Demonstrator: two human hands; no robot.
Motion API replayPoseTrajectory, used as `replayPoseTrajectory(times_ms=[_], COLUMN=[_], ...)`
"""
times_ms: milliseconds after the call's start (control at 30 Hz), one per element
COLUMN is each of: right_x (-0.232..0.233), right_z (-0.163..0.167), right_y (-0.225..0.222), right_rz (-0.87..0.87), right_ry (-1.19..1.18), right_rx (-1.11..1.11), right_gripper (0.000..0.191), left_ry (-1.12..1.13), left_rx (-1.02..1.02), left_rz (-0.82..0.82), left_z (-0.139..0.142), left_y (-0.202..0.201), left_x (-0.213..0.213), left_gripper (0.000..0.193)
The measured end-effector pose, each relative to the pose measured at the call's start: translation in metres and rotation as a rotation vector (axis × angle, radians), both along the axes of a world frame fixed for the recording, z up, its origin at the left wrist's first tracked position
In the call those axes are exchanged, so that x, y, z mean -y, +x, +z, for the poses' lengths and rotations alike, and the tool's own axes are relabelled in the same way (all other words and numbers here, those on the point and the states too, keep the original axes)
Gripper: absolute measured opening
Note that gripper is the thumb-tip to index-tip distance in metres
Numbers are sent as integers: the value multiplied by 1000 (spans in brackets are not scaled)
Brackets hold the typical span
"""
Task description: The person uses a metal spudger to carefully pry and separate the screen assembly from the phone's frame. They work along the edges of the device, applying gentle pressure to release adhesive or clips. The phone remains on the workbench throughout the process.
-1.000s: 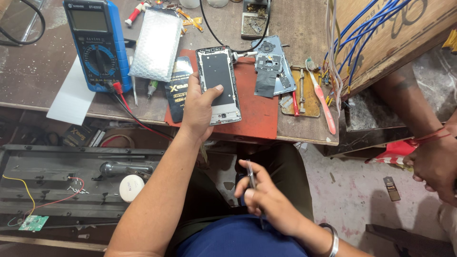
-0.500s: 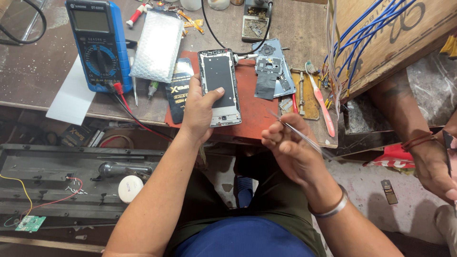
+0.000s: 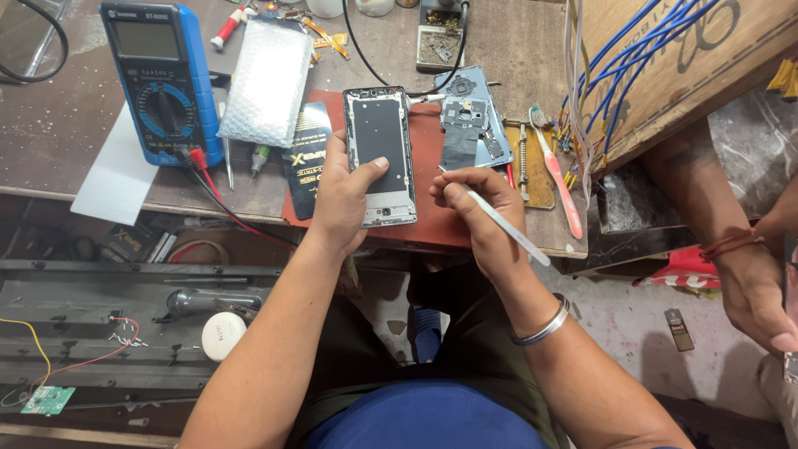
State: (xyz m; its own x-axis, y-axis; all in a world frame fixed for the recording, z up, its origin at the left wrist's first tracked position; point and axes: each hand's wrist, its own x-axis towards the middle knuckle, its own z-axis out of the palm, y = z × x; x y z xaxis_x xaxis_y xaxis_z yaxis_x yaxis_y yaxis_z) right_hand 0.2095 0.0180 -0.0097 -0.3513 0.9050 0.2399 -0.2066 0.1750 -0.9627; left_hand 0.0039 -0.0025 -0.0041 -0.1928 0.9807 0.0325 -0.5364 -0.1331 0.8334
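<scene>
While the opened phone frame lies on the red mat at about 12 o'clock from the person's lap, the left hand pins it, thumb pressed across the lower dark panel, fingers wrapped round the left edge: a firm clamp on the frame, not lifted. Far left at 10 o'clock sits the blue multimeter, its red lead trailing along the bench edge toward that wrist; a snag there could drag the meter. Next over, a bubble-wrap pouch and a black card, touching the mat's left edge. The right hand, just beside the frame at 3 o'clock, pinches a thin white pry tool narrowly between thumb and fingers, tip near the frame's right side. Risk, as I judge it: a slip of that tip could gouge the panel or jab the left thumb, since both are close. The loose back cover at 1 o'clock could get knocked. Far right, another person's hand, well apart.
</scene>
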Motion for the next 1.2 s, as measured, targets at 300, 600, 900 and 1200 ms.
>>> replayPoseTrajectory(times_ms=[300, 600, 900, 1200], right_x=[-7, -11, -1, 15], right_z=[-5, -11, -13, -4], right_y=[3, 10, 7, -4], right_rz=[2, 97, 133, 23], right_ry=[-28, -115, -18, 112], right_rx=[15, -87, -274, 1], right_gripper=[14, 19, 42, 12], left_ry=[79, 71, 67, 23], left_rx=[-55, -65, -23, 15], left_rz=[1, 2, -18, -4], left_z=[-5, -4, -2, 1], left_y=[1, 1, 1, 1], left_x=[2, 1, 3, 0], left_gripper=[45, 47, 46, 42])
